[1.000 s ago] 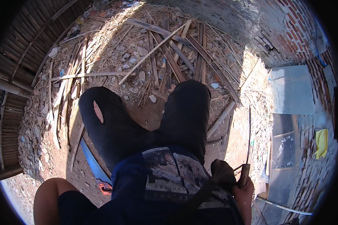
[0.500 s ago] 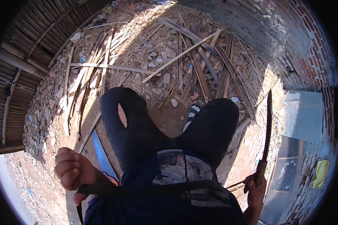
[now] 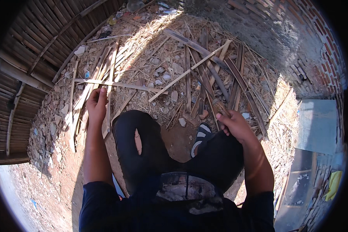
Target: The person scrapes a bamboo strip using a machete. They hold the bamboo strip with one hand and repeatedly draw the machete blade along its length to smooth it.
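My left hand [image 3: 97, 105] is raised ahead of my left knee, its fingers curled toward the thumb, and nothing shows in it. Just beyond its fingertips a thin bamboo strip [image 3: 133, 86] lies across other strips. Over my right knee, my right hand [image 3: 236, 125] is closed round the wooden handle [image 3: 220, 106] of a machete. Its blade is hidden from this view. Beside my left thigh lies a handsaw [image 3: 118, 186] with a blue blade, mostly covered by my arm and leg.
Dark split bamboo pieces [image 3: 205, 73] lie crossed on rubble and straw ahead of me. Paler strips [image 3: 85, 112] are piled at the left. A slatted bamboo wall [image 3: 23, 89] stands left, a brick wall [image 3: 297, 38] right, with a grey panel [image 3: 317, 125] against it.
Both hands have moved forward: my left from beside the strap at my waist, my right bringing the machete in from the right to my knee. The machete's blade has gone out of sight.
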`<state>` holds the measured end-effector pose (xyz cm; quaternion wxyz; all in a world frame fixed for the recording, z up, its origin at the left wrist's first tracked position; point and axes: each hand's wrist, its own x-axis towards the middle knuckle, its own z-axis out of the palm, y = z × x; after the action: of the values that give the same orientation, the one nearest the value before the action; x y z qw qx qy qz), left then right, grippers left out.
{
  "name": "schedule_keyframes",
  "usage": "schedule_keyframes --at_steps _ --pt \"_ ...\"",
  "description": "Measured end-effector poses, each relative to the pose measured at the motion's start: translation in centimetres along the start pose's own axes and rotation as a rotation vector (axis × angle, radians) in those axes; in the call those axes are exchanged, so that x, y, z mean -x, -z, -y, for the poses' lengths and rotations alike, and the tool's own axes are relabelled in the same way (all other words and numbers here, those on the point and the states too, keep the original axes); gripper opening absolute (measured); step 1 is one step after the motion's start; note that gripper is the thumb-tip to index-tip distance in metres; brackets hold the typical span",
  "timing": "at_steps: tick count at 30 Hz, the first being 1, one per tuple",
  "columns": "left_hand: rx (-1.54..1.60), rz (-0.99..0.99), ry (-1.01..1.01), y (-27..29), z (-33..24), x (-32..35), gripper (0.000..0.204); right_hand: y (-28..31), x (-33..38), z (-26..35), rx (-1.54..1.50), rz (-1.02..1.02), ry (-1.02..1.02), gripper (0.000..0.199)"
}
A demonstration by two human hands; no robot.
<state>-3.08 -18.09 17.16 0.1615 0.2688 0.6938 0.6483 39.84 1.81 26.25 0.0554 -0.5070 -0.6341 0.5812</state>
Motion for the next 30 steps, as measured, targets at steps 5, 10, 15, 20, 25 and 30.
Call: schedule_keyframes --at_steps 5,10,15,20,25,30 --pt "-0.698 0.396 0.064 -5.7 9.3 -4.7 0.043 0.1 -9.8 -1.4 0.386 0.13 -0.148 0.044" --pt "-0.929 0.793 -0.073 -13.5 16.6 -6.1 0.05 -0.6 -15.9 -2.3 0.799 0.208 -0.142 0.062" --pt "-1.028 0.96 -0.087 -20.8 19.8 -7.7 0.066 -2.3 -19.2 -7.1 0.774 0.172 -0.022 0.073" --pt "-1.077 0.99 -0.059 -24.0 23.0 -6.5 0.066 -3.7 -20.0 -7.6 0.836 0.186 -0.075 0.069" --pt "-1.123 0.966 0.006 -24.8 23.4 -6.6 0.06 -3.0 -19.8 -8.1 0.83 0.061 -0.129 0.067" --pt "-1.199 1.114 0.101 -24.8 23.8 -6.4 0.047 -0.9 -20.0 -9.5 0.68 -0.127 -0.18 0.063"
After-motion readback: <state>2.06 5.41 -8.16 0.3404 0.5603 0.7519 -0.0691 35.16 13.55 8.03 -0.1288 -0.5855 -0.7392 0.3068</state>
